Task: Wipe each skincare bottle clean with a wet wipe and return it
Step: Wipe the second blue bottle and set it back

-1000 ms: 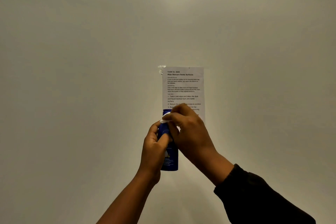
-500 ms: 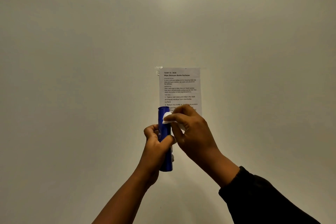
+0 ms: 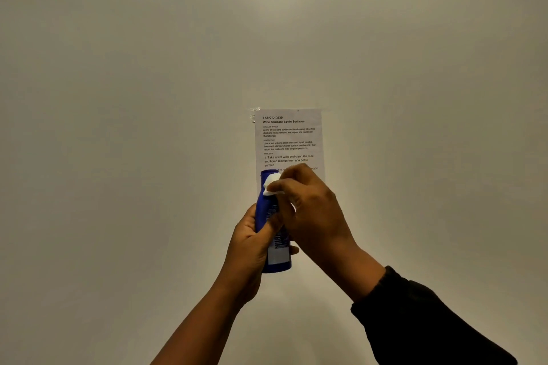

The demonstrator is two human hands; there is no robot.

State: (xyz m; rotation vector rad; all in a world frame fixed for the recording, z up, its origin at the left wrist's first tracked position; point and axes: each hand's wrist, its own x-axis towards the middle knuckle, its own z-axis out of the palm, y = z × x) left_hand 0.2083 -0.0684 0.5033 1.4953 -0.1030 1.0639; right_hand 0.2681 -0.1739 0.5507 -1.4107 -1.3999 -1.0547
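A tall blue skincare bottle (image 3: 278,258) is held upright in front of a plain wall, cap end up. My left hand (image 3: 249,243) wraps around its lower left side. My right hand (image 3: 311,210) pinches a small white wet wipe (image 3: 271,184) and presses it against the bottle's upper part near the cap. The bottle's middle is hidden behind my fingers. Its pale label shows near the bottom.
A printed task sheet (image 3: 289,139) is taped to the beige wall (image 3: 118,98) just behind the bottle. A dark sleeve (image 3: 421,326) covers my right forearm. No table or other bottles are in view.
The bottle has turned in my left hand, so its wider labelled face shows again. My right hand with the wipe stays pressed near the cap.
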